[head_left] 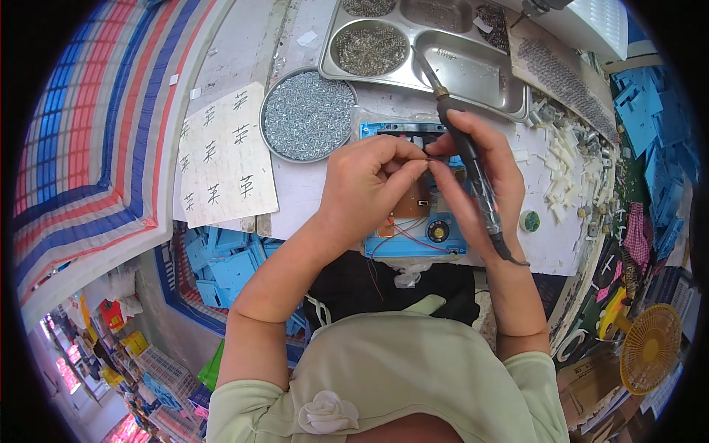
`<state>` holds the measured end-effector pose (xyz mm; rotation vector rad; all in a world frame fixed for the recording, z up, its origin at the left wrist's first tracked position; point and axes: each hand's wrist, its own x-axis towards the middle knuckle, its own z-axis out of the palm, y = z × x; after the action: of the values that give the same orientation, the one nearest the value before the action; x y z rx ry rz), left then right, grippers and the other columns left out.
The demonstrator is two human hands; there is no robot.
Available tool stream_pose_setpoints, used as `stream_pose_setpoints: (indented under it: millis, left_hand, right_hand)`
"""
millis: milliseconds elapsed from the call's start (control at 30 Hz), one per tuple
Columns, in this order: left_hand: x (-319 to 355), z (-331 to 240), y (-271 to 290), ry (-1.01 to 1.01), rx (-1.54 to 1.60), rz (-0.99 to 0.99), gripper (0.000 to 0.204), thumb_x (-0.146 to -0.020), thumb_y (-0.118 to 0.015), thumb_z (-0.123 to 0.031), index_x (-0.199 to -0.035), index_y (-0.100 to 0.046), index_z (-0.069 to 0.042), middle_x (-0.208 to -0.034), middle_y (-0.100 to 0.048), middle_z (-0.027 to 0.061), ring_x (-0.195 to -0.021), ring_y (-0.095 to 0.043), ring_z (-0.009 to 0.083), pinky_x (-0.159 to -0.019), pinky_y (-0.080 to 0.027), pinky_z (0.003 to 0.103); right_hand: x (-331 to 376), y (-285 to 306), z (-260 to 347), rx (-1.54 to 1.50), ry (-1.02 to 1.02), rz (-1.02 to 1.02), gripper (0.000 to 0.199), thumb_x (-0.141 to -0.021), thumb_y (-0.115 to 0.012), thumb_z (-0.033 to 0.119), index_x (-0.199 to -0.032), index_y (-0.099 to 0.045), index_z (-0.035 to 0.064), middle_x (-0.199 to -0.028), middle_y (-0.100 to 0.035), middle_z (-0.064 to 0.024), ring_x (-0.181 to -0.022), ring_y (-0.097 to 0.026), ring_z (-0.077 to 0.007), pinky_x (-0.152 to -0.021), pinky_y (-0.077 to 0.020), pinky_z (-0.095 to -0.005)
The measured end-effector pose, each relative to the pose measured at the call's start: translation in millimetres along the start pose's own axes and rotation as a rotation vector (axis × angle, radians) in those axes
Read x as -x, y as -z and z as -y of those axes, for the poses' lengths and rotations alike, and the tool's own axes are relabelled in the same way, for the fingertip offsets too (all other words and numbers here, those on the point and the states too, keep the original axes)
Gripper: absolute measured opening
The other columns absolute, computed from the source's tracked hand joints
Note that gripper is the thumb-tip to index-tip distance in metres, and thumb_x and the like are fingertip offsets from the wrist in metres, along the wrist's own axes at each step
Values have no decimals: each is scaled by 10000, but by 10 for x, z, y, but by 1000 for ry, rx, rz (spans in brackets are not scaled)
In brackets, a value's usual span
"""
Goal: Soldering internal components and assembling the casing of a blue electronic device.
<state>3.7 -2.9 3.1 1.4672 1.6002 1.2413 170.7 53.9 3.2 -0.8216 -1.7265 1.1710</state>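
My left hand is closed in a pinch on a thin red wire. Meeting it fingertip to fingertip, my right hand pinches at the same wire. Across that right hand lies a soldering iron with a black handle, its metal tip pointing up and away to the left. Below both hands sits an open blue plastic casing. Inside it show a brown circuit board, a round black part with a gold centre and loose red wires. My fingers hide part of the casing's far half.
A round tray of small screws and a steel compartment tray stand beyond the casing. A paper sheet lies left. Right are white plastic pieces, a green roll and a yellow fan. Blue panels lie lower left.
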Motion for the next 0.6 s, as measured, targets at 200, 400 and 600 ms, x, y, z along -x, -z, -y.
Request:
stream_pose_setpoints:
  millis: [200,400,600]
  left_hand:
    - [20,26,47,-7,-33,28,110,-868,-777,-80,-953,-756,-13,-822,-728,62,-691,-670,99,-639,-527,248]
    - [35,63,58,-15,0,-14,131,-872,-760,-72,-989,-756,-13,-878,-732,89,-736,-684,145,-663,-528,269]
    - [4,55,17,-127,-53,-20,101,-856,-744,-48,-954,-749,-25,-779,-681,91,-655,-647,203,-610,-508,345]
  right_hand:
    - [-56,-22,-43,94,101,17,517,-804,-718,-98,-1286,-639,73,-975,-659,-98,-857,-672,-208,-780,-543,-302]
    - [-66,-13,-37,153,172,-19,512,-796,-712,-107,-1271,-644,74,-954,-648,-105,-829,-660,-222,-747,-537,-310]
    - [-69,-24,-50,178,220,-39,519,-784,-710,-118,-1262,-652,77,-943,-644,-103,-806,-649,-215,-727,-529,-298]
